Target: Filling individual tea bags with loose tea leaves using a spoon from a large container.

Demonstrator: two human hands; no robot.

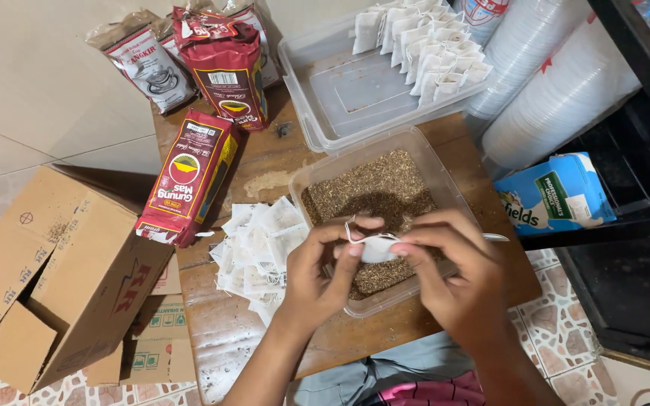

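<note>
Both hands met over the tub: the left hand and the right hand pinched one small white paper tea sachet between thumb and fingertips, each gripping an end, with its thin white drawstring looping up just above the left thumb. Fingers were closed on the sachet, not released.

Directly beneath the fingers sat the clear rectangular plastic tub of loose brown tea leaves, and it looked well stocked, so plenty of leaf remained. A slim metal spoon handle poked out just past the right knuckles.

Just left of the left-hand fingers lay a loose heap of flat, empty white sachets on the worn wooden table; judging by that pile, a good share of bags waited to be filled.

Well beyond the fingertips, the clear shallow plastic tray held neat rows of plump white sachets, filling only its far end, with bare floor in the rest. So my read: the batch was under way, nowhere near finished.

Farther left of the left hand lay a dark red foil tea packet; another one stood behind it.
</note>
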